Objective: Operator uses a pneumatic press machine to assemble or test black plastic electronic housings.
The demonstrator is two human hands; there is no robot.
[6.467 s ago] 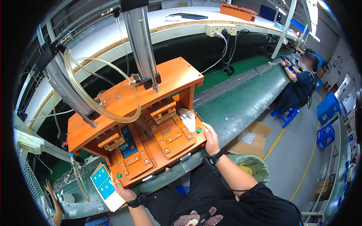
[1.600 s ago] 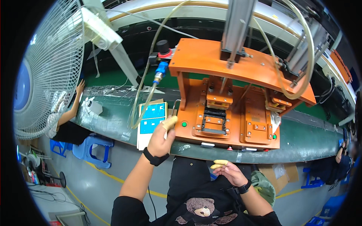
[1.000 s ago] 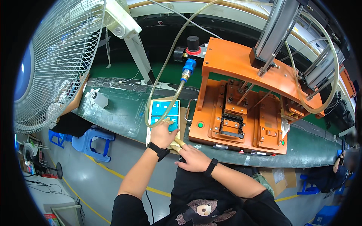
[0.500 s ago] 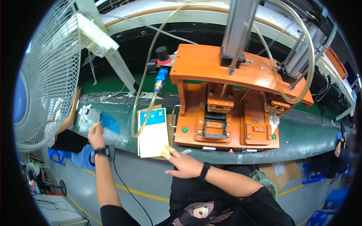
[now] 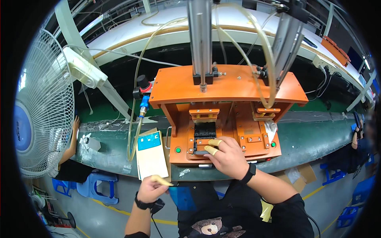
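Observation:
My left hand (image 5: 152, 190), with a yellow finger cot, pinches a translucent blue film sheet (image 5: 183, 198) by its corner. The sheet hangs over my lap, in front of the bench edge. My right hand (image 5: 231, 159) reaches into the orange press (image 5: 226, 85), two fingers in yellow cots bent onto the front of a black rectangular frame (image 5: 205, 130). That frame sits in the left fixture of the press; my fingers hide its front right part. Left of the press lies a cream paper stack (image 5: 152, 162) with a blue film piece (image 5: 149, 141) on its upper end.
Two metal cylinders with looping clear hoses rise above the press. A hose with a blue fitting (image 5: 144, 104) runs down beside the paper stack. Farther left are a white bottle (image 5: 92, 143) and a large fan (image 5: 43, 103). Another person's arm (image 5: 70, 144) rests at the bench's left.
My left hand has come right and toward me with the blue film sheet. My right hand has left the paper stack and is now on the black frame. The view has shifted.

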